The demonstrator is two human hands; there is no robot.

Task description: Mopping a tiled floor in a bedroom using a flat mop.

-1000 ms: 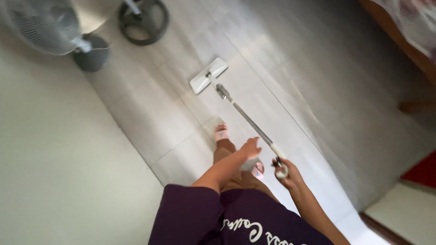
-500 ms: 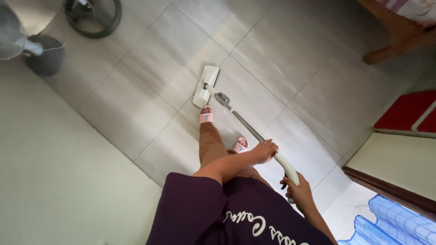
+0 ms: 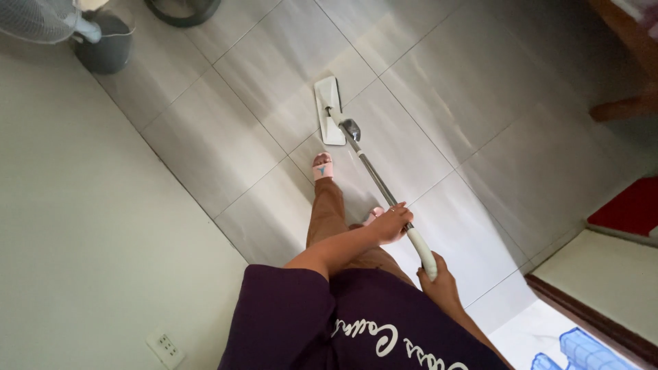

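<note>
1. Grey tiled floor [image 3: 480, 103], pale wall [image 3: 82, 260] alongside.
2. Fan [image 3: 41, 19] and dark bucket [image 3: 104, 48] stand far off by the wall.
3. Mop [image 3: 373, 179]: head flat on the tiles, beside a sandalled foot [image 3: 322, 166].
4. Left hand [image 3: 391, 224] clamped mid-handle; right hand [image 3: 439, 282] wrapped round its end.

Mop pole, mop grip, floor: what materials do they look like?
Mop pole: likely metal, bare silver with a bright sheen. Mop grip: looks like matte off-white plastic or foam, can't tell which; both hands hold that end. Floor: large grey tiles, probably glazed ceramic, with grout lines and soft window glare.
</note>
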